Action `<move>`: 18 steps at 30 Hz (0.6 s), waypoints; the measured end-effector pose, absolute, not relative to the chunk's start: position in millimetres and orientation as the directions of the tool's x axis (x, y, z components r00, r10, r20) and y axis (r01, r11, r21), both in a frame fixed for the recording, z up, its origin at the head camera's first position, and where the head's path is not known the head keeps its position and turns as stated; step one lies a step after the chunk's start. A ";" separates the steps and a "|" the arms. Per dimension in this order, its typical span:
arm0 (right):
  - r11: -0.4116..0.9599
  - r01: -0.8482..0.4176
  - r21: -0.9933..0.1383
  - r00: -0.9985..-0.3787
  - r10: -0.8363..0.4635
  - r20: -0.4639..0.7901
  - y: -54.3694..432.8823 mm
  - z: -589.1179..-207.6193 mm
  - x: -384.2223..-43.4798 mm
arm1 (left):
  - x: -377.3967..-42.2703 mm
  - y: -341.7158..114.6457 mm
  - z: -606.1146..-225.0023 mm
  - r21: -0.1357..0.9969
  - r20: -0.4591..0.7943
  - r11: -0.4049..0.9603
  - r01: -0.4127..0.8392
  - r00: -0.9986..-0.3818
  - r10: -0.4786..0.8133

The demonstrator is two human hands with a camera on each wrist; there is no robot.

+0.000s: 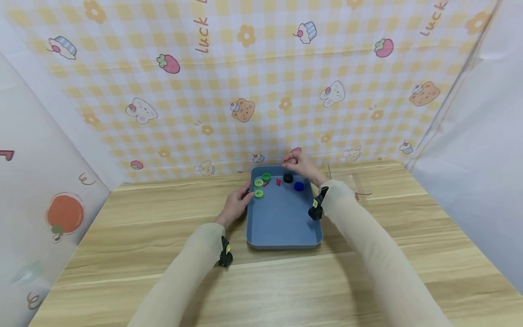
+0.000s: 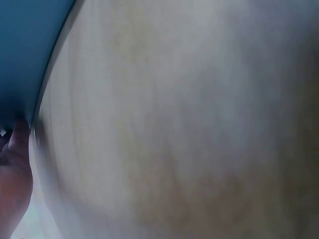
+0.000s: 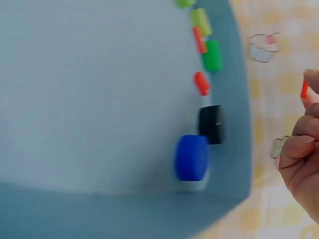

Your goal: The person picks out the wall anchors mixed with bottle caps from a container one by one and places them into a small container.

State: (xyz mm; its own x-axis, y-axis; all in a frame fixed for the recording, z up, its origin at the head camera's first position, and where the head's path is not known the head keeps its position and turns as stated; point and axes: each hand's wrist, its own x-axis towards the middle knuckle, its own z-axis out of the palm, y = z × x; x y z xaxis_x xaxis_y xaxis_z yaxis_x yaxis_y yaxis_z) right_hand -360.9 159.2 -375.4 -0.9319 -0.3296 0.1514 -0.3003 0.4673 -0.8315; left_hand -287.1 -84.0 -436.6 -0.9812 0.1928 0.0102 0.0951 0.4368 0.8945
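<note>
A blue-grey tray (image 1: 284,222) lies on the table. My left hand (image 1: 237,203) grips its left wall, the thumb at the rim; in the left wrist view the thumb (image 2: 20,139) touches the tray. Over the back right edge, my right hand (image 1: 302,165) pinches a small red stick (image 3: 304,89) between thumb and finger. Inside the tray, toward the back, are a green bottle cap (image 1: 266,177), two lime-green caps (image 1: 259,194), a black cap (image 3: 212,124) and a blue cap (image 3: 192,158). Short red pieces (image 1: 278,181) lie among them.
Right of the tray, partly behind the right forearm, is a clear plastic object (image 1: 350,182) with thin dark sticks near it. A checked cloth (image 1: 196,113) hangs behind the wooden table (image 1: 163,218). White sheets stand at both sides.
</note>
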 end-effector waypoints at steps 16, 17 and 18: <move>0.378 -0.306 -0.874 -0.944 0.000 0.330 227.9 -344.4 -332.1 | -286.8 -85.6 -436.1 0.891 0.034 0.438 0.120 -0.979 0.199; 0.391 -0.303 -0.869 -0.942 0.016 0.336 235.9 -348.6 -332.8 | -286.6 -85.8 -436.1 0.890 0.037 0.440 0.124 -0.979 0.201; 0.414 -0.292 -0.862 -0.942 0.031 0.334 243.2 -350.3 -331.2 | -286.5 -85.8 -436.0 0.889 0.040 0.440 0.128 -0.978 0.204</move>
